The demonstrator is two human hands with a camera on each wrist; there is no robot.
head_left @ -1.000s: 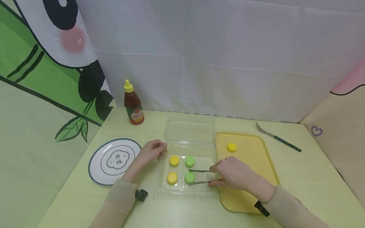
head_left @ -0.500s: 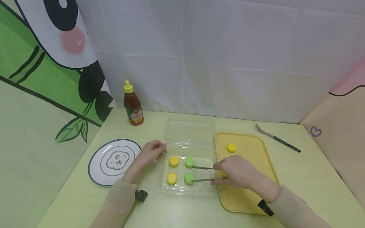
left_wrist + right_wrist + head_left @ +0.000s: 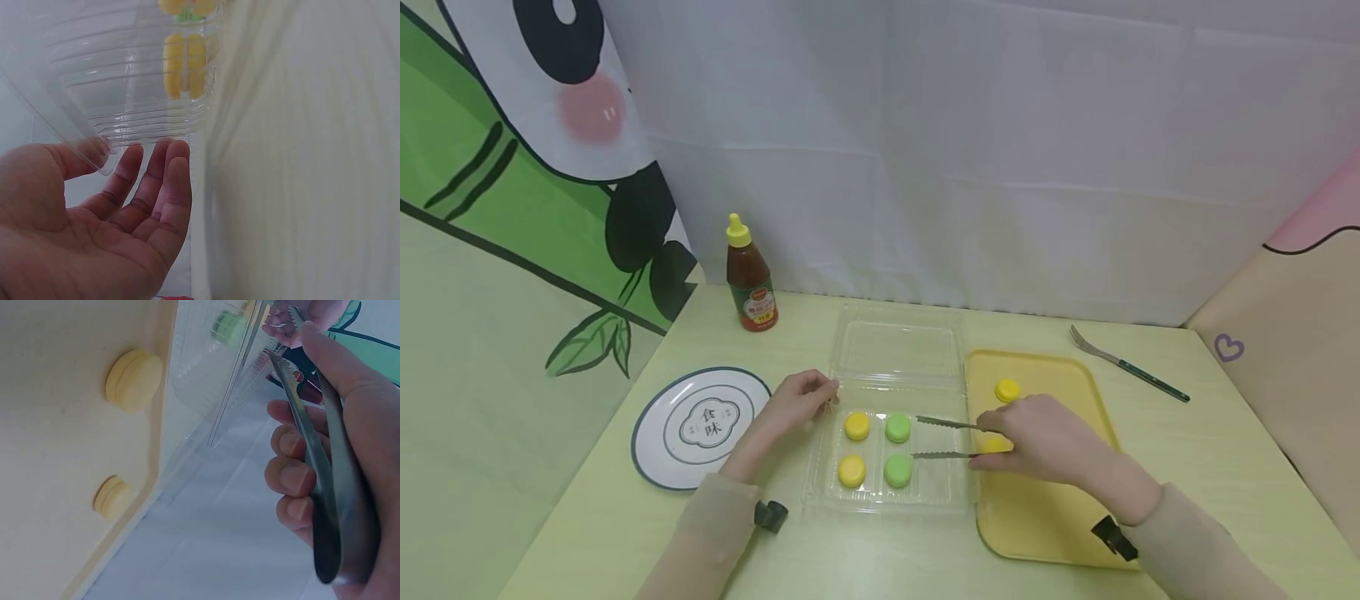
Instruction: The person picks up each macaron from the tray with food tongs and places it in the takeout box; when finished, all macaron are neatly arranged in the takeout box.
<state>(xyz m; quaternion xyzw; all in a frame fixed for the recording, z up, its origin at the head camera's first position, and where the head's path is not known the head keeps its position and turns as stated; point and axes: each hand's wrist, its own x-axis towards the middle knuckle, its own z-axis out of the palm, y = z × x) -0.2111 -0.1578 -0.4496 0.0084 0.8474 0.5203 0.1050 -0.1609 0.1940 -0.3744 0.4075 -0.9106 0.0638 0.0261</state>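
Note:
In the head view a clear plastic box (image 3: 940, 490) lies with its lid folded back. Two yellow macarons (image 3: 852, 471) and two green macarons (image 3: 898, 472) sit in its compartments. My left hand (image 3: 801, 402) pinches the box's left rim between thumb and fingers, as the left wrist view also shows. Metal tongs (image 3: 356, 506) are gripped in my right hand (image 3: 1048, 442). Their toothed tips stand apart with nothing between them, just right of the green macarons. Two more yellow macarons (image 3: 134, 381) rest on the yellow tray (image 3: 1060, 525); the nearer is partly hidden by my right hand in the head view.
A white plate (image 3: 658, 433) with a dark rim lies at the left, partly behind my left arm. Behind it stands a sauce bottle (image 3: 751, 283) with a yellow cap. A fork (image 3: 1131, 364) with a green handle lies behind and right of the tray.
My right hand has moved right and away from me with the tongs. Their tips have left the nearer green macaron, which stays in the box. My left hand has kept its place.

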